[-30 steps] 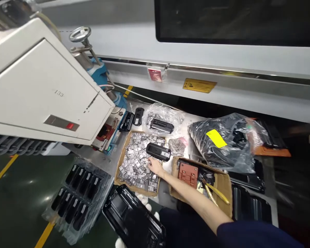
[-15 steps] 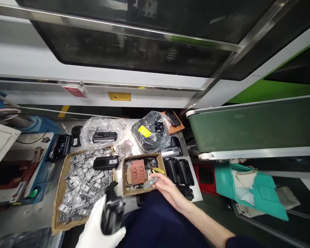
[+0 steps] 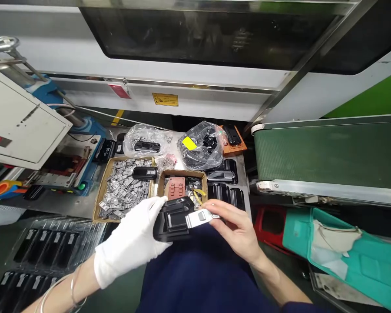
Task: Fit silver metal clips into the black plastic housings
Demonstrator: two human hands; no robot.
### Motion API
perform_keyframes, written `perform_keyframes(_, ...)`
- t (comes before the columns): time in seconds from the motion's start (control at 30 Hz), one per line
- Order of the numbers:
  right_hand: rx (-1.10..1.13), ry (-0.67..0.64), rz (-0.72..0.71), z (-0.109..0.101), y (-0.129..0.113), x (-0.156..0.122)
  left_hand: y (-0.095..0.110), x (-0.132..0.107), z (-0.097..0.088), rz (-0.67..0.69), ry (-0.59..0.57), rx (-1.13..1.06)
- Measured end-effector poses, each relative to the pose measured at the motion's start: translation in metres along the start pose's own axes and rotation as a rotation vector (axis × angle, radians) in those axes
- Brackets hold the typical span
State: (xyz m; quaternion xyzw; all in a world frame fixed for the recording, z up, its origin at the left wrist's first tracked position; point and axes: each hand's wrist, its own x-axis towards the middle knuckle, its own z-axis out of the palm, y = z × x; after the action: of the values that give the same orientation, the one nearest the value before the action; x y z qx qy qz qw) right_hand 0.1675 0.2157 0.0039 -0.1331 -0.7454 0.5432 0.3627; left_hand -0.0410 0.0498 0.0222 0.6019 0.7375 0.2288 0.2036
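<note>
My left hand [image 3: 135, 234], in a white glove, is closed around a black plastic housing [image 3: 176, 219] held over my lap. Between the thumb and fingers of my bare right hand [image 3: 231, 226] is a flat metal clip [image 3: 198, 217] with a rectangular slot. The clip's left end meets the raised middle part of the housing; whether it has slid in, I cannot tell. Just beyond my hands stands a small cardboard box [image 3: 182, 173] with a reddish-brown block [image 3: 176, 188] and yellow-handled pliers [image 3: 199, 192].
A larger cardboard box [image 3: 99, 200] of metal clips is at the left. Behind lie plastic bags [image 3: 200, 152] of parts. Black housings [image 3: 223, 193] sit at the right, more [image 3: 48, 248] in a tray lower left. A green conveyor [image 3: 329, 152] borders the right, a press [image 3: 78, 161] the left.
My left hand has brought the housing up and right. My right hand has moved the clip from over the small box to the housing, where they now meet. The camera view has shifted.
</note>
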Motion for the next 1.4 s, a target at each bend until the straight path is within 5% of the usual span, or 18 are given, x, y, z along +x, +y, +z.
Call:
perform_keyframes(0.2,-0.203,-0.183,-0.207,-0.025,0.004,-0.007,0.015,-0.006,0.014,0.011,-0.004,0.099)
perform_keyframes(0.33,-0.511,-0.370,-0.419,-0.012,-0.011,-0.009,0.018,-0.004,0.029,0.137,0.095,0.238)
perform_keyframes(0.47,-0.642,-0.365,-0.505,0.012,-0.021,-0.012,0.019,0.003,0.039,0.325,0.256,0.432)
perform_keyframes(0.73,-0.431,-0.242,-0.448,-0.007,0.031,-0.028,0.028,0.002,0.041,0.170,0.215,0.311)
perform_keyframes(0.8,-0.381,-0.144,-0.341,-0.004,0.043,-0.035,0.028,0.003,0.044,0.131,0.188,0.312)
perform_keyframes(0.9,-0.083,0.014,0.195,0.008,0.053,-0.040,0.023,0.004,0.048,0.135,0.216,0.379)
perform_keyframes(1.0,0.306,-0.107,0.681,0.014,0.055,-0.036,0.014,0.005,0.053,0.175,0.260,0.484)
perform_keyframes(1.1,0.444,-0.253,0.742,0.015,0.051,-0.032,0.008,0.003,0.056,0.198,0.252,0.519)
perform_keyframes(1.4,0.415,-0.201,0.739,0.025,0.056,-0.038,0.002,0.009,0.051,0.290,0.228,0.533)
